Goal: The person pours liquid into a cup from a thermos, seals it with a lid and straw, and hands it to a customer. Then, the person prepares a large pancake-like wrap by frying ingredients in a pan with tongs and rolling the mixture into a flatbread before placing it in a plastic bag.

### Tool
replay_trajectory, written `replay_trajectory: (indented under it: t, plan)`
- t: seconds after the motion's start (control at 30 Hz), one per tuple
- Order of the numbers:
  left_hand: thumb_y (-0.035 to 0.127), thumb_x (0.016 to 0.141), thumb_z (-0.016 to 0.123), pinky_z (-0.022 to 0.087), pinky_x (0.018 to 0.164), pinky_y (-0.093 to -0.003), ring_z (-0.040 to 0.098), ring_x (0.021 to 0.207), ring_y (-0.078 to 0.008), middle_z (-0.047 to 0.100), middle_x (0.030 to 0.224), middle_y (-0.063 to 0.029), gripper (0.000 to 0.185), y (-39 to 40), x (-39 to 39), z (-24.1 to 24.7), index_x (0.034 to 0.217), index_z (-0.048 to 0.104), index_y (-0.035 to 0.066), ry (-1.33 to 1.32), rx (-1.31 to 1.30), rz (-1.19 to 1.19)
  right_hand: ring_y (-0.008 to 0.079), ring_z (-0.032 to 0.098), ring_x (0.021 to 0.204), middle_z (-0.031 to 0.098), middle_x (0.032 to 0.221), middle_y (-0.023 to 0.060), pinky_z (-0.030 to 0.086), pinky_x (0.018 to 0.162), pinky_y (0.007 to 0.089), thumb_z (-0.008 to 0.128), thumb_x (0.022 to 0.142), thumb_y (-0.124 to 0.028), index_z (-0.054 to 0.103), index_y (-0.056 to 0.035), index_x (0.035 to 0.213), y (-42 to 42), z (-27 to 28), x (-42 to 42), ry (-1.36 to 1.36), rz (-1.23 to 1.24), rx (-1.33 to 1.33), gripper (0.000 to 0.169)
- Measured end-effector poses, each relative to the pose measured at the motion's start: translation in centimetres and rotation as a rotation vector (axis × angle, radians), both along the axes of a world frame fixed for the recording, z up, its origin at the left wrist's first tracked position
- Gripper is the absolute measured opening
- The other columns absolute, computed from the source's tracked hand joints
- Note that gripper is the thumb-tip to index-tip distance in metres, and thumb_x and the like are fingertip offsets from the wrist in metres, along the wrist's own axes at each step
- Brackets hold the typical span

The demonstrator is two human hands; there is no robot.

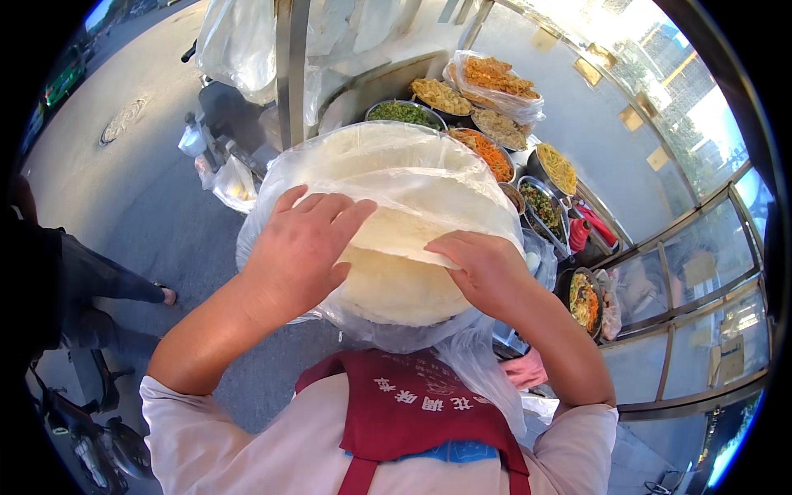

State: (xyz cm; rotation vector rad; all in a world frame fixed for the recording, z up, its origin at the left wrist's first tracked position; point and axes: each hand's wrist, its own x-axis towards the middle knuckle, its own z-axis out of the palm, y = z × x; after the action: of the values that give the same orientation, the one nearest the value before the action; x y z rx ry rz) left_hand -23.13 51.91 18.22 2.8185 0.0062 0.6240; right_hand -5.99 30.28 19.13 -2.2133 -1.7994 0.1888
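Observation:
A stack of thin round flatbreads (396,288) lies in front of me, partly covered by a clear plastic bag (396,148). My right hand (486,266) pinches the raised edge of the top flatbread (402,235) between thumb and fingers. My left hand (306,247) rests with spread fingers over the left side of the stack, on or just above the plastic; its fingertips hold nothing visible. Beyond the stack stand bowls of shredded carrot (486,151), chopped greens (405,112) and yellow shreds (557,167).
Fried sheets in a plastic bag (501,80) lie at the back. A metal post (292,74) rises behind the stack at left. Glass panels (699,272) enclose the right side. A pan of mixed vegetables (585,303) is near my right forearm. A person (105,284) stands at far left beside a scooter.

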Motion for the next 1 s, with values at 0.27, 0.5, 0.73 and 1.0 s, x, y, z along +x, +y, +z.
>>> replay_trajectory:
  t: [0.27, 0.5, 0.73, 1.0]
  plan:
    - [0.005, 0.066, 0.076, 0.041, 0.104, -0.0416, 0.05, 0.125, -0.0351, 0.053, 0.13, -0.0162, 0.064, 5.8, -2.9, 1.8, 0.127, 0.056, 0.006, 0.197, -0.241, -0.064, 0.0204, 0.068, 0.094, 0.069, 0.106, 0.012, 0.054, 0.082, 0.0362, 0.063, 0.092, -0.013, 0.064, -0.0078, 0.12, -8.6, 8.1, 0.5, 0.548, -0.106, -0.263, 0.028]
    - [0.001, 0.069, 0.068, 0.051, 0.084, -0.0383, 0.059, 0.103, -0.0357, 0.059, 0.111, -0.0125, 0.042, 7.3, -0.6, -5.3, 0.11, 0.062, 0.004, 0.017, -0.37, 0.14, 0.0182, 0.066, 0.099, 0.067, 0.115, 0.0068, 0.054, 0.085, 0.0338, 0.063, 0.096, -0.018, 0.062, -0.0024, 0.122, -9.4, 5.4, 4.9, 1.178, -0.555, 1.017, 0.03]
    - [0.009, 0.07, 0.069, 0.052, 0.073, -0.04, 0.063, 0.087, -0.0285, 0.062, 0.086, -0.0065, 0.02, 2.6, -7.5, -5.8, 0.089, 0.067, 0.01, 0.482, -0.036, -0.382, 0.0234, 0.068, 0.097, 0.067, 0.118, 0.0125, 0.055, 0.078, 0.0314, 0.06, 0.092, -0.01, 0.061, -0.0037, 0.122, -2.4, 9.1, 7.6, 0.06, -0.41, 0.839, 0.03]
    - [0.028, 0.077, 0.074, 0.048, 0.079, -0.0402, 0.062, 0.087, -0.031, 0.065, 0.1, -0.0102, 0.033, 1.1, -5.3, 3.3, 0.097, 0.065, 0.005, 0.006, -0.196, -0.278, 0.023, 0.062, 0.076, 0.058, 0.085, 0.0067, 0.052, 0.061, 0.0362, 0.059, 0.074, -0.011, 0.057, -0.0058, 0.094, 2.8, -2.5, 1.0, -0.499, -0.107, 0.101, 0.02]
